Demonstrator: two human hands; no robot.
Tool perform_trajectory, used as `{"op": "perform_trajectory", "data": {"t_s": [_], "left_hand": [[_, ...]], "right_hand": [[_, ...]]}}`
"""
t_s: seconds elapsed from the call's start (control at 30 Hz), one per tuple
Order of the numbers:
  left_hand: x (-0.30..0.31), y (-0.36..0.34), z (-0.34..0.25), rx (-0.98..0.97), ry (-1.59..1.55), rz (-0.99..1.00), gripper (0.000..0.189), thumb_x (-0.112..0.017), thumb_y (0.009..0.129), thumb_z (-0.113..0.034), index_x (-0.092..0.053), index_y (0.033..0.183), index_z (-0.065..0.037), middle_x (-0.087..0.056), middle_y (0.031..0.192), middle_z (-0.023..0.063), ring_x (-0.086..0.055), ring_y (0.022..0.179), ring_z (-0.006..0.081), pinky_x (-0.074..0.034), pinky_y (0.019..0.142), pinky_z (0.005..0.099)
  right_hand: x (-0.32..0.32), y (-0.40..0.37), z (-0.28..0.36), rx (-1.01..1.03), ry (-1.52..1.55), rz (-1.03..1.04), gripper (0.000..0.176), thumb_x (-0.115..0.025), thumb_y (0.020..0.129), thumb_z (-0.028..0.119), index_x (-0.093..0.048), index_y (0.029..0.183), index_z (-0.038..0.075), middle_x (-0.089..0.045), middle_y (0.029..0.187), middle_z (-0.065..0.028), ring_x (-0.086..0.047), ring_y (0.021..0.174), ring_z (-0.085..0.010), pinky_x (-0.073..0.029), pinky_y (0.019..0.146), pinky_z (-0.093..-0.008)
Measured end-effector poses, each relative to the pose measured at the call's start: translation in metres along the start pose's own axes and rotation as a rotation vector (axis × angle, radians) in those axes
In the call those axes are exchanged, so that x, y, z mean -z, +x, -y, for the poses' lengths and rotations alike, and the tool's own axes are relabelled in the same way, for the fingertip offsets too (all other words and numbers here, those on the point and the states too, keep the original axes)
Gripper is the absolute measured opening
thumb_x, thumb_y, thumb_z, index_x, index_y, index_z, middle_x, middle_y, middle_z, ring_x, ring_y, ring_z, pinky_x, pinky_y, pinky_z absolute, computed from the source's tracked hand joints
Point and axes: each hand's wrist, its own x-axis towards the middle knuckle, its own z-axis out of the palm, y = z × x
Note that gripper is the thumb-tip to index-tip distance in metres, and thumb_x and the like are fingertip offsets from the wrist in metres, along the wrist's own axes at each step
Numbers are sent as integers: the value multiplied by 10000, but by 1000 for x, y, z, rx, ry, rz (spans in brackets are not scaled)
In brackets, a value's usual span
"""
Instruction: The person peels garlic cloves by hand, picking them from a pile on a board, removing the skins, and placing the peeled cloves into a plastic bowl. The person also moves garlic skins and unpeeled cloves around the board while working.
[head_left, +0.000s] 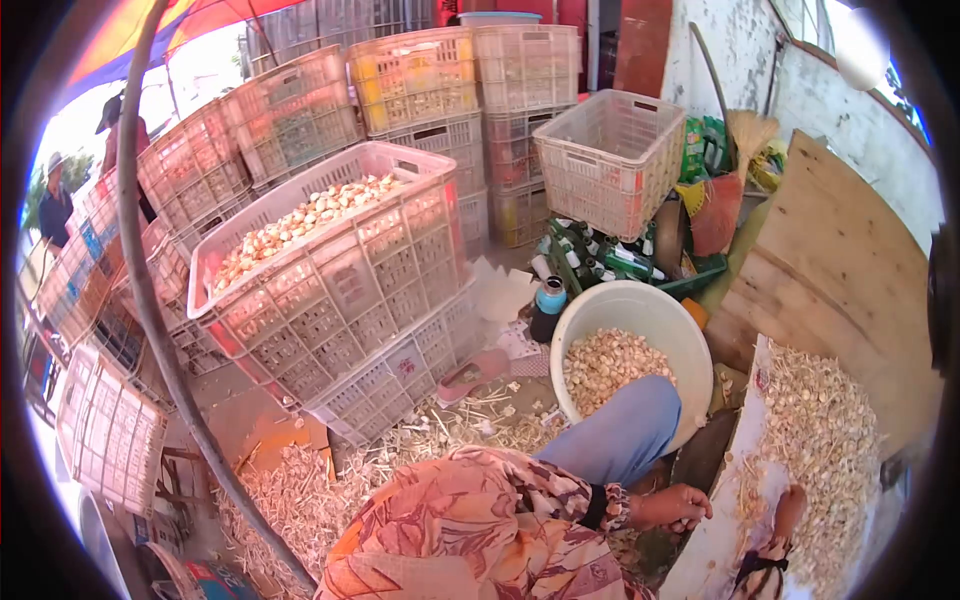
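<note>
Clearance report: both hands at the white board, sides tight

From my remote station I find the left hand (672, 508) with fingers curled in, level with the near edge of the white board (712, 550); I cannot tell whether anything is grasped. The right hand (790, 510) is over the board, beside the garlic pile (822, 450); its fingertips are hidden, so I cannot confirm its grip. The pile covers the board's far side, leaving a pale strip along the near edge.

Beyond the board, a plywood sheet (850, 290) stands tilted, limiting reach that way. The denim-clad knee (625, 425) overlaps the rim of the white tub (695, 350), which holds more garlic; between knee and board I note only a narrow gap. A garlic-filled crate (340, 290), stacked on another, bounds the left, with dry stalks (300, 500) littering the ground below.
</note>
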Motion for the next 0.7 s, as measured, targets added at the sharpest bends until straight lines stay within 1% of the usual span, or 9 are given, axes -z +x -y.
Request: {"op": "perform_trajectory", "data": {"t_s": [0.03,0.07,0.13,0.2,0.3,0.47,0.57,0.63,0.7], "left_hand": [[-1,2,-8,7,7,-27,193,-516,920,-223,-546,1007,-53,-518,660,-22,-414,475,34,-299,408,178],[-5,6,-22,2,51,-65,200,-513,932,-229,-551,1019,-54,-510,674,-24,-412,503,34,-300,431,170],[-18,19,-55,-12,11,-101,201,-496,944,-207,-554,1060,-53,-502,706,-21,-425,531,37,-295,432,166],[-32,45,-73,-75,27,-79,216,-489,948,-191,-545,1077,-27,-497,716,-8,-410,522,42,-288,431,169],[-56,67,-80,-26,66,20,294,-519,938,-208,-534,1159,-15,-508,740,-3,-402,527,55,-288,444,173],[-84,86,-63,86,174,150,305,-553,915,-183,-563,1173,-20,-545,773,3,-413,543,58,-295,469,178],[-81,104,-41,-37,347,138,267,-571,895,-133,-590,1136,-19,-571,785,14,-432,563,55,-312,491,172],[-79,114,-30,-654,884,98,203,-588,881,-91,-629,1066,-19,-583,745,19,-502,606,71,-402,542,198],[-85,112,-27,-686,884,93,185,-578,890,-105,-641,1043,-23,-584,739,21,-510,610,76,-408,553,202]], "right_hand": [[11,-1,-1,-118,259,-13,126,-522,750,102,-567,706,-6,-506,599,-64,-492,537,-190,-406,515,-331],[66,-5,84,-463,594,131,150,-521,798,128,-606,778,6,-473,599,9,-447,537,-87,-375,498,-249],[109,-23,155,-570,1039,110,233,-540,852,139,-628,1009,-9,-590,766,-37,-533,649,-90,-432,580,-227],[129,-43,184,-501,1427,140,251,-542,879,117,-602,1078,-25,-602,824,-39,-554,678,-120,-461,618,-236],[153,-68,217,-565,1513,144,325,-476,904,70,-517,1218,-2,-598,802,-38,-556,668,-92,-441,567,-220],[157,-85,201,-520,1386,139,349,-499,893,75,-506,1238,22,-576,744,-14,-554,659,-85,-434,553,-213],[153,-93,191,-566,1296,142,279,-520,898,93,-558,1157,-2,-581,737,-11,-540,630,-74,-422,551,-191],[148,-96,184,-577,1249,146,258,-544,882,124,-589,1101,-5,-578,721,-17,-539,634,-81,-427,563,-203],[142,-101,180,-587,1196,143,246,-569,866,154,-619,1045,-7,-574,705,-22,-537,637,-88,-432,575,-215]]}}
